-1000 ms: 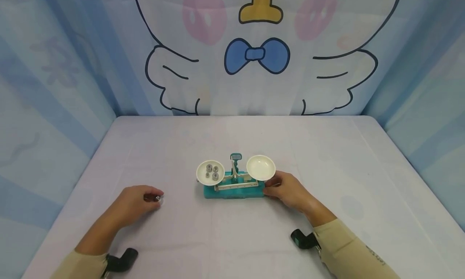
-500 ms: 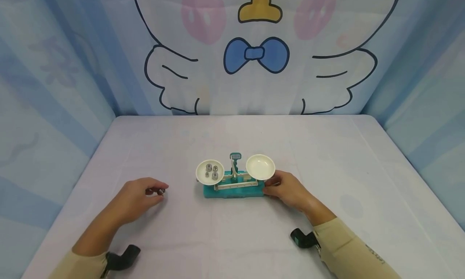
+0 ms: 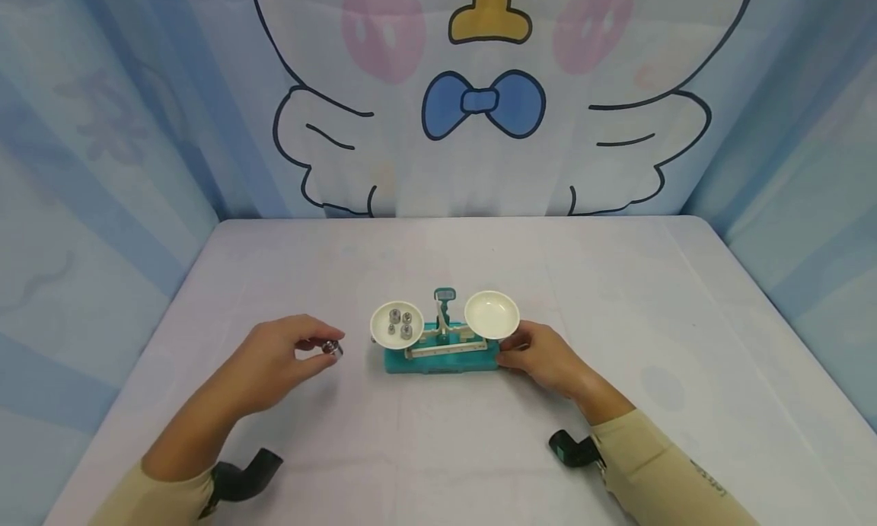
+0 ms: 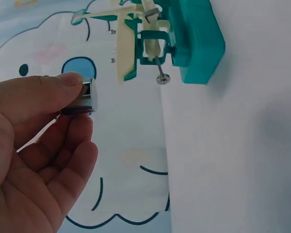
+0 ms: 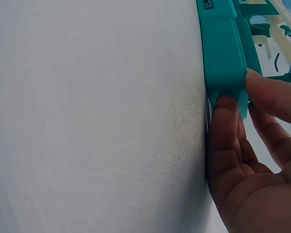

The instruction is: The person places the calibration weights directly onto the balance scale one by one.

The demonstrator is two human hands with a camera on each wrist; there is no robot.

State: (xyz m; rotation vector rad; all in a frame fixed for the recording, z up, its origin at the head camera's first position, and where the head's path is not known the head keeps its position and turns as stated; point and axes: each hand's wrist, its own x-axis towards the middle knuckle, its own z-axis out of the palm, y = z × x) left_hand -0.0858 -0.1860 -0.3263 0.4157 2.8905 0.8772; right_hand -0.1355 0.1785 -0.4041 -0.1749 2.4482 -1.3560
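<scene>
Between thumb and fingers, my left hand (image 3: 277, 362) pinches a small shiny metal weight (image 3: 332, 349), raised off the table left of the balance scale. In the left wrist view that weight (image 4: 82, 99) shows as a polished cylinder. The teal balance scale (image 3: 441, 362) stands mid-table with two cream pans. Several metal weights (image 3: 406, 332) sit in its left pan (image 3: 377, 337); the right pan (image 3: 492, 315) is bare and sits higher. My right hand (image 3: 548, 362) grips the right end of the scale's base, thumb on the edge and fingers at the end face (image 5: 228, 68).
A white cloth covers the table (image 3: 438, 450). Behind it hangs a curtain (image 3: 479, 168) with a cartoon print, and blue patterned curtains flank both sides. Black wrist cameras (image 3: 247, 476) sit at both sleeves.
My left hand has lifted the weight from the table and carried it rightward and away from me, closer to the left pan. The right hand and the scale stay put.
</scene>
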